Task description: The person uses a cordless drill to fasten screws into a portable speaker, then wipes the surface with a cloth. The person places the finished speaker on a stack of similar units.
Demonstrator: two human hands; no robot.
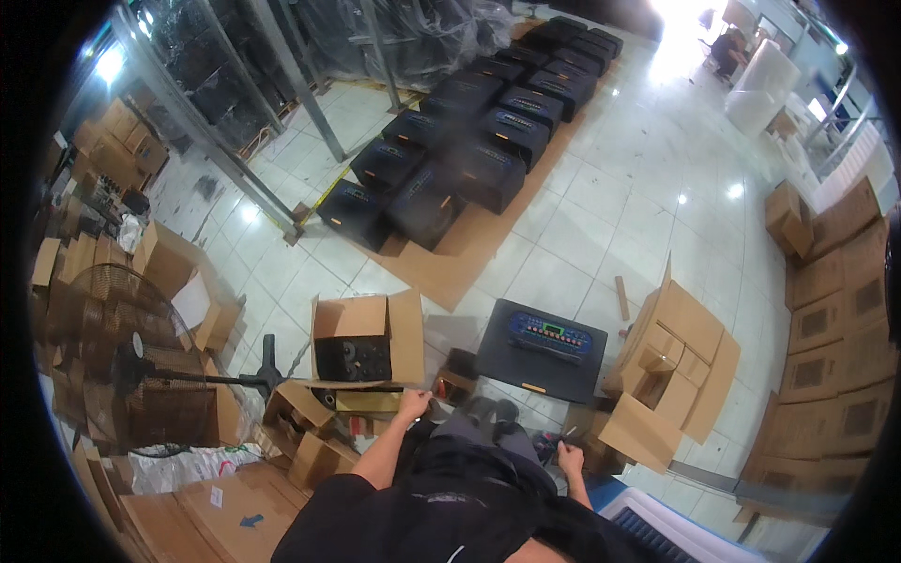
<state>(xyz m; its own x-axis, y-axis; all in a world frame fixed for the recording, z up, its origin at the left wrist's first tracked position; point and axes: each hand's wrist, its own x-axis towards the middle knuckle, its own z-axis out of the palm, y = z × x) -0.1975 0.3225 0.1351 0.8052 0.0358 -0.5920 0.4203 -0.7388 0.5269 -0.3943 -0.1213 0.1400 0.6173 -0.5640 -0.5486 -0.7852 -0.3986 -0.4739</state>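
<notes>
1. Looking down from the head camera, the person stands on a white tiled floor (648,188) in a storage room, dark clothing filling the lower middle of the view.
2. The left hand (413,403) reaches forward at the end of a bare forearm, fingers curled around the near edge of a flat dark strip that lies across a small cardboard box (368,402); the grip looks closed on that edge, though it is too small to make out finger by finger.
3. The right hand (569,458) is low at the person's side, closed into a loose fist around a thin, pale, stick-like object whose tip pokes up above the knuckles; what it is cannot be told.
4. Just beyond the left hand stands an open carton (394,324) with its flaps up and a black speaker unit inside.
5. Between the hands and a little farther out, a black amplifier (542,349) with a blue control panel lies flat on the floor.
6. To its right sits an open box with cardboard inserts (676,361).
7. Farther back, rows of black units (469,131) rest on cardboard sheets.
8. A standing fan (131,366) is at the left, and stacked cartons (835,319) line the right edge.
</notes>
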